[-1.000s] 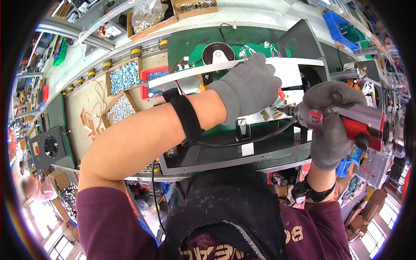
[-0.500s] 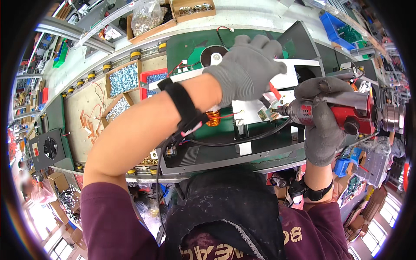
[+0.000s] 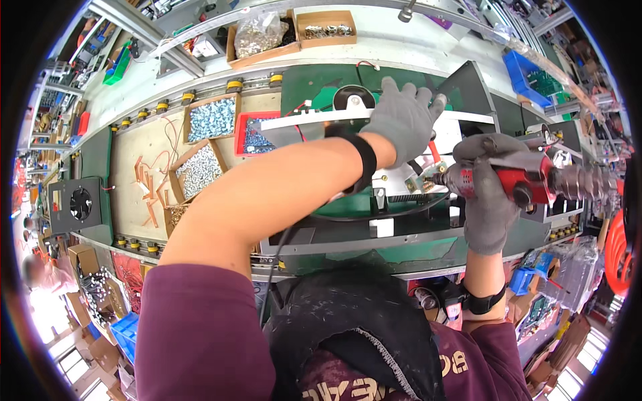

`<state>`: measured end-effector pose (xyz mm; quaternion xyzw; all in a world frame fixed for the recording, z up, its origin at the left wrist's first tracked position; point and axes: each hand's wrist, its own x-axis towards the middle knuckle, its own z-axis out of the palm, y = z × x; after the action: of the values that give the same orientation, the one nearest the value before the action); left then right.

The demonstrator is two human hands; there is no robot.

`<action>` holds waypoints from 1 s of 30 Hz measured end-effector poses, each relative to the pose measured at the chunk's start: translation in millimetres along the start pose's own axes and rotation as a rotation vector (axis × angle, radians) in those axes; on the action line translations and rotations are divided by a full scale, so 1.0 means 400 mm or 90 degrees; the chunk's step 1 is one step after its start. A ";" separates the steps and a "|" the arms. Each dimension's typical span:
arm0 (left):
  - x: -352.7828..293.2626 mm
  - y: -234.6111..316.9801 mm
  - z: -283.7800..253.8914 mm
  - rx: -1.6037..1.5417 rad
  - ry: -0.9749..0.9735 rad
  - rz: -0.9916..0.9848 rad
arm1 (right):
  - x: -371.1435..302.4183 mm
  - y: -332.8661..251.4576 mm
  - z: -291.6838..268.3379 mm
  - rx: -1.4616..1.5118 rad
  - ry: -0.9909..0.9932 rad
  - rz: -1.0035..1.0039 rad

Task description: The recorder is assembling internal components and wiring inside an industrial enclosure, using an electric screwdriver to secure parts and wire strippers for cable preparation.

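My right hand [image 3: 493,207], in a grey glove, is wrapped round a red and grey power screwdriver [image 3: 528,177]. Its tip points left, up against a small part [image 3: 420,182] on a silver plate inside the dark metal housing [image 3: 334,234]. My left hand [image 3: 404,120], gloved too, reaches across the housing with fingers spread, over the white metal panel [image 3: 455,130]; its palm side is hidden. A red wire or sleeve [image 3: 435,151] shows between the hands. Beyond my left wrist sits a round black part [image 3: 354,99] with a pale centre.
Left of the housing are a box of bluish screws [image 3: 212,120], a red tray [image 3: 244,137] and a box of silver fasteners [image 3: 199,168]. A fan panel [image 3: 79,206] stands far left. Cartons [image 3: 328,28] line the back; a blue bin [image 3: 525,77] sits back right.
The view has shifted, so the boxes appear further right and lower. My left hand has moved slightly right, lower in the picture. My right hand keeps the screwdriver tip at the small part.
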<state>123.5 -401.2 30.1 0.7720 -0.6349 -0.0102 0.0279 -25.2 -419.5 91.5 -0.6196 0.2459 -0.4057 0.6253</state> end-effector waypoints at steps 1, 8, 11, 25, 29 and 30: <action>0.002 0.000 -0.009 -0.093 -0.074 0.004 | 0.000 0.005 -0.003 0.001 -0.001 -0.005; -0.059 -0.046 -0.011 -0.015 -0.096 0.163 | 0.000 0.013 -0.006 -0.027 -0.084 -0.060; -0.070 -0.048 0.002 -0.051 -0.050 0.133 | 0.014 0.018 -0.008 -0.017 -0.115 -0.021; -0.049 -0.054 -0.003 -0.039 -0.004 0.205 | 0.021 0.039 -0.009 0.016 -0.154 -0.008; -0.033 -0.050 0.010 -0.100 -0.044 0.234 | 0.032 0.041 -0.015 0.001 -0.143 -0.051; -0.035 -0.050 0.015 -0.124 -0.030 0.213 | 0.038 0.046 -0.024 0.034 -0.183 -0.057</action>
<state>140.1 -383.7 22.9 0.6489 -0.7508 -0.0853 0.0889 -20.8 -439.0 75.5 -0.6649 0.1153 -0.3463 0.6516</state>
